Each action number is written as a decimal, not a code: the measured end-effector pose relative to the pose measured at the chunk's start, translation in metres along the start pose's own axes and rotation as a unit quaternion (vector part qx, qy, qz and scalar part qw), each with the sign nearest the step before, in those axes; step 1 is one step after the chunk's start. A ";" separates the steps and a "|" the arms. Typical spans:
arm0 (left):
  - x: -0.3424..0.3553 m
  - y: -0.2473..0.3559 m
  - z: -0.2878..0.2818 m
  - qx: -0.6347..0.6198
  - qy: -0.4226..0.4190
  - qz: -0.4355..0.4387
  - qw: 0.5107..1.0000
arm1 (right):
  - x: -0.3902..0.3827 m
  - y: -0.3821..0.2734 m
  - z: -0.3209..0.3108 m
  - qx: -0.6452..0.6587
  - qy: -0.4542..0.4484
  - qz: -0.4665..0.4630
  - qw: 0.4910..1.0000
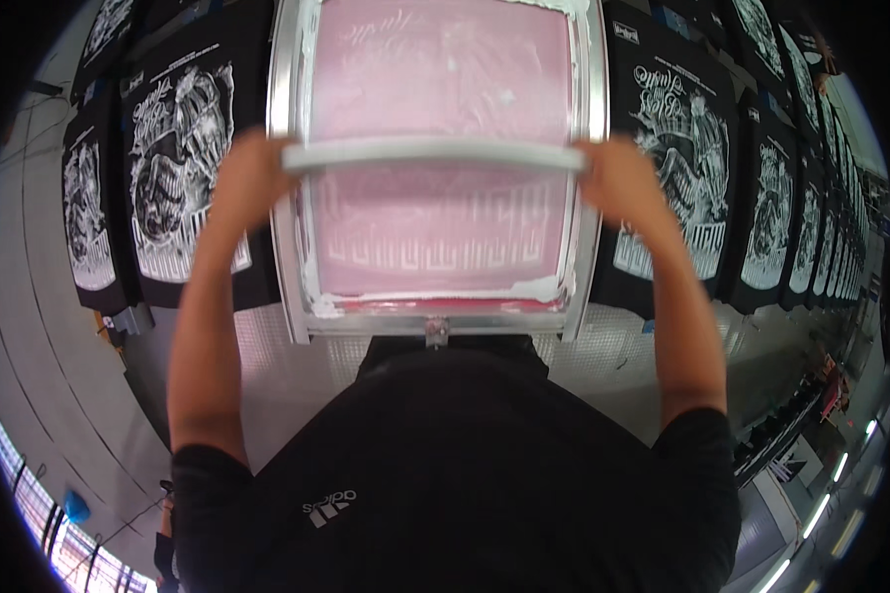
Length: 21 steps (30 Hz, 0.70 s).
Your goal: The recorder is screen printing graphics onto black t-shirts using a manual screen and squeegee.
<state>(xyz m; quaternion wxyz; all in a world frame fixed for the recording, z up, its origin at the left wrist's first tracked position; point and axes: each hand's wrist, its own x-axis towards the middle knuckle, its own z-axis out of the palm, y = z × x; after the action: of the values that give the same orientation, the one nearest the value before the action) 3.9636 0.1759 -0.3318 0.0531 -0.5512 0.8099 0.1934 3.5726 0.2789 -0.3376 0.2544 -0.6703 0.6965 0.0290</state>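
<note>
Both my hands grip the ends of a long pale squeegee (pixel 435 151) laid crosswise over a pink printing screen (pixel 445 203). My left hand (pixel 251 180) closes round its left end, and my right hand (pixel 623 183) round its right end; both are slightly blurred. A silvery metal frame (pixel 591 237) borders the screen, with white ink smeared along its inner edges. Faint pale lettering and a key-shaped pattern show in the pink mesh. Whatever lies beneath the screen is hidden.
Black shirts with white prints lie on boards at left (pixel 183 168) and right (pixel 677 168), close beside the frame. More run back in a row on the right. A metal clamp (pixel 437 331) sits at the frame's near edge. Grey floor (pixel 40 296) shows at left.
</note>
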 end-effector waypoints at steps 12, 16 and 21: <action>-0.203 0.006 0.115 -0.062 0.057 0.071 0.994 | -0.158 -0.011 0.128 0.038 -0.020 -0.064 0.997; -0.220 0.003 0.149 -0.039 0.188 0.107 0.975 | -0.179 -0.010 0.161 0.004 0.106 -0.085 0.991; -0.072 -0.016 0.113 -0.007 0.206 0.126 0.970 | -0.045 0.018 0.113 0.000 0.187 -0.116 0.975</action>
<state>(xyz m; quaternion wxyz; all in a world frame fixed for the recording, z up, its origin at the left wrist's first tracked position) 3.9918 0.2752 -0.4181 -0.1432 -0.4729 0.8651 0.0864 3.5897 0.3652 -0.4233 0.1208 -0.7400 0.6495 -0.1264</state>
